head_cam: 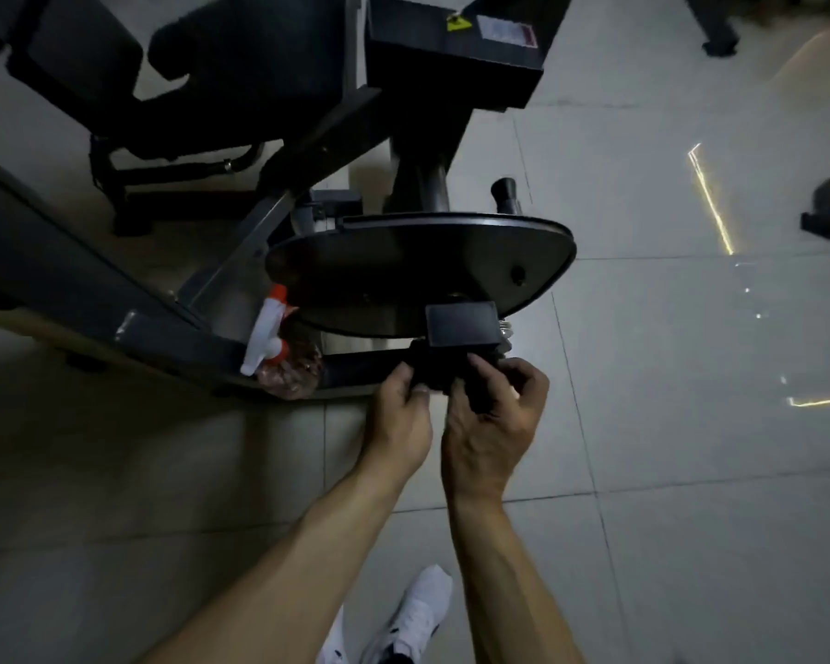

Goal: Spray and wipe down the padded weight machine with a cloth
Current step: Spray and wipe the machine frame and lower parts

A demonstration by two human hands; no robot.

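Black cloth (436, 371) is sitting bunched between both hands, low against the weight machine (183, 340). I am seeing the left hand (401, 414) pinching one end of it, thumb and curled fingers closing on the fabric. The right hand (494, 424) is gripping the other end, its fingers folding round a dark wad and its thumb lying on top. Both bare forearms are reaching in from the bottom edge.

Just above the cloth a square black block (461, 323) is jutting out from under a wide black disc (418, 275), which is lying nearly flat. The cloth appears to be touching the low dark bar running beneath that block, though the light is too dim for me to be sure.

Left of the hands, a spray bottle (279, 347) with a white and orange trigger head is leaning on the machine's base rail, its clear body resting at the rail's end, near the left hand but apart from it.

Further up, dark pads (240, 40) are showing at the top left, and a yellow warning sticker (458, 22) is sitting on a black housing beside them. A short black roller (506, 194) is standing behind the disc.

Pale floor tiles (691, 472) are spreading all round, and a white shoe (422, 611) is showing between the forearms.
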